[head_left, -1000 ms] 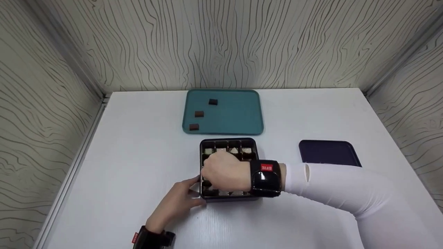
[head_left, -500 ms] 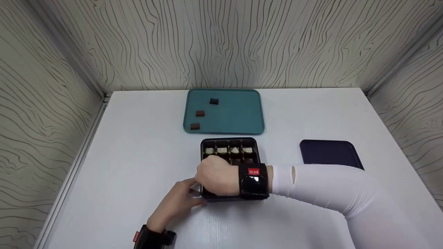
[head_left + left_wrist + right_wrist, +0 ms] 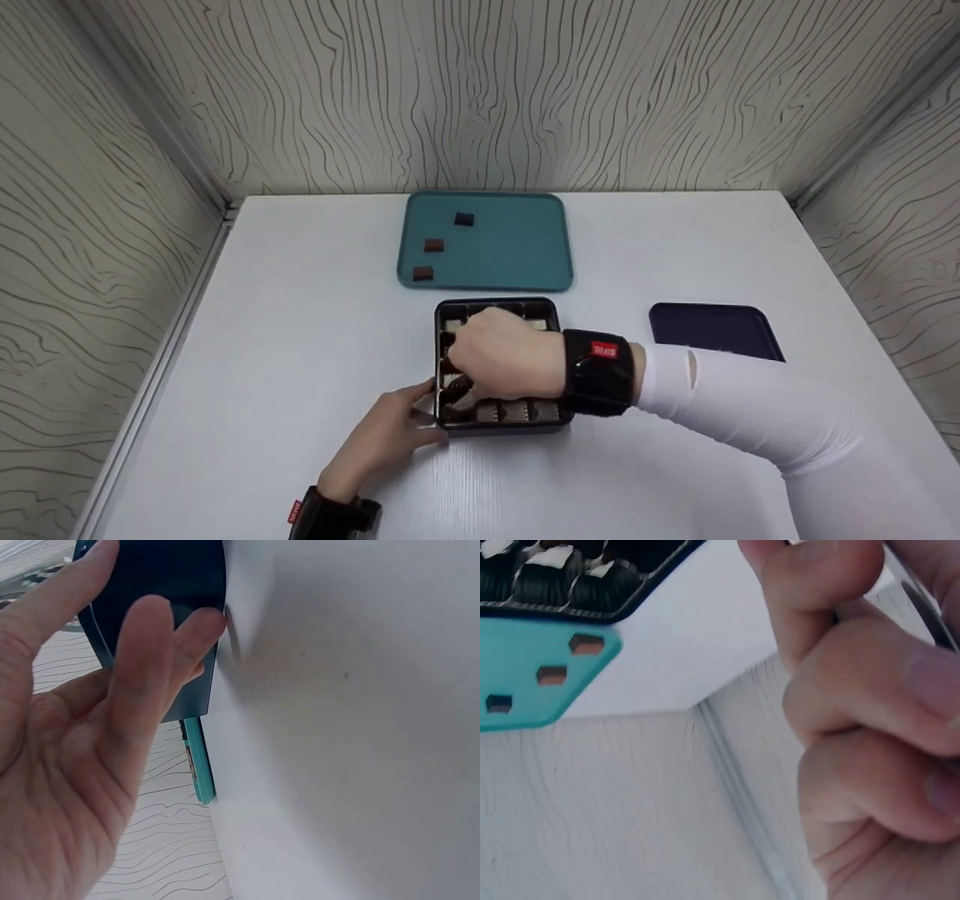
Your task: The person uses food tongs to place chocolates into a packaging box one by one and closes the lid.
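A dark box (image 3: pixel 495 429) divided into small compartments stands mid-table, with pale-topped and ridged dark chocolates (image 3: pixel 514 411) inside. My left hand (image 3: pixel 386 429) steadies its near left corner; the fairly straight fingers and thumb touch the walls. In the left wrist view those fingers (image 3: pixel 142 660) lie against the dark box side (image 3: pixel 161 570). Over the box's left half, my right hand (image 3: pixel 506 354) hangs with curled fingers. The right wrist view shows it gripping a slim metal tool (image 3: pixel 922 604) resembling tweezers, whose tip is out of sight. The hand covers several compartments.
Behind the box lies a teal tray (image 3: pixel 517 240) bearing three small chocolates, one darker piece (image 3: pixel 464 219) and two brown ones (image 3: pixel 434 245). A dark purple lid-like panel (image 3: pixel 712 326) rests at the right, partly behind the right sleeve (image 3: pixel 735 390). Patterned walls enclose the table.
My right hand first shifts left and nearer, then back right and away over the box, uncovering ridged chocolates in the near row. The left hand and the tray's chocolates keep their places.
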Demonstrator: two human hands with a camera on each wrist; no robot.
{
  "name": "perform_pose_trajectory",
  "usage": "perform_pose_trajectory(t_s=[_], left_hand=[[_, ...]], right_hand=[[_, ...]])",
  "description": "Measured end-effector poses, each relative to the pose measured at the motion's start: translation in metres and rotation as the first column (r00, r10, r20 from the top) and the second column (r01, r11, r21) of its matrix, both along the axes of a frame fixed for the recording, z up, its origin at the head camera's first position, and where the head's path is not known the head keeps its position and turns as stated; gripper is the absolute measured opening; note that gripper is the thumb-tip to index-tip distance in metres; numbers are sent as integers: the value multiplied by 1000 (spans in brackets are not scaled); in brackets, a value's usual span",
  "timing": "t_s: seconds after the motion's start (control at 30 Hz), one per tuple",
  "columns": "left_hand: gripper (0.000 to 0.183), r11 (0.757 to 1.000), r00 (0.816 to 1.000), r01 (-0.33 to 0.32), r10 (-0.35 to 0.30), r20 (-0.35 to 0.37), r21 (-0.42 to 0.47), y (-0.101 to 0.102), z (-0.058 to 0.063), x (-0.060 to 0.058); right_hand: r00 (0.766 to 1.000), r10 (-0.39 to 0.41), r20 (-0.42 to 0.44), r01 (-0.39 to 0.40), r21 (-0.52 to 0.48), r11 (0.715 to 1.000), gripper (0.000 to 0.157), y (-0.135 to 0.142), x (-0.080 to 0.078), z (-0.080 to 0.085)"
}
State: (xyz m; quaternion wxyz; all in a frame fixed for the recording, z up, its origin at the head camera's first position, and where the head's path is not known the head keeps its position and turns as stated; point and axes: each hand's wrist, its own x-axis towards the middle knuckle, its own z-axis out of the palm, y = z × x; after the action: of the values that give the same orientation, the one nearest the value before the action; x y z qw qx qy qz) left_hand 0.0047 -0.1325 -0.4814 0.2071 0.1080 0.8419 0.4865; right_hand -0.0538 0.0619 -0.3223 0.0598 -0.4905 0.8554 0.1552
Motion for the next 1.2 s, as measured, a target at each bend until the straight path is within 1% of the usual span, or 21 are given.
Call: perform_pose_trajectory(t_s=[0.1,0.2,0.27,0.4,0.47,0.53,0.67,0.8,0.97,1.03,1.2], left_hand=[[80,1000,1000,-6,6,-3,1,0,0,0],[82,1000,1000,-11,11,-3,3,0,0,1],[82,1000,1000,-12,12,-8,-2,0,0,1],[83,1000,1000,-11,11,-10,-11,0,0,2],[83,1000,1000,-9,9,-11,-9,0,0,2],[83,1000,1000,-11,11,-3,-8,0,0,2],[82,1000,1000,-20,20,5,-3,1,-1,2],[83,1000,1000,-18,18,-1,-1,2,-3,2],[84,1000,1000,-9,9,-15,12,2,-3,3],[84,1000,1000,-8,9,-17,18,2,-3,2],[83,1000,1000,-12,12,-21,11,1,-3,2]], right_hand=[[998,-42,55,45,-48,998,46,15,-8,10],[994,-77,77,85,-112,990,52,30,-18,16],[991,-99,90,113,-164,980,55,37,-28,17],[972,-189,136,217,-230,949,61,42,-54,13],[965,-225,134,253,-257,933,62,41,-69,7],[960,-257,113,279,-273,921,61,39,-83,0],[951,-304,61,309,-271,912,55,33,-111,-19],[938,-340,68,345,-253,904,57,24,-134,-37],[929,-359,84,368,-256,894,60,13,-152,-54],[928,-364,83,372,-256,892,61,10,-158,-60],[927,-359,112,376,-254,891,64,1,-168,-71]])
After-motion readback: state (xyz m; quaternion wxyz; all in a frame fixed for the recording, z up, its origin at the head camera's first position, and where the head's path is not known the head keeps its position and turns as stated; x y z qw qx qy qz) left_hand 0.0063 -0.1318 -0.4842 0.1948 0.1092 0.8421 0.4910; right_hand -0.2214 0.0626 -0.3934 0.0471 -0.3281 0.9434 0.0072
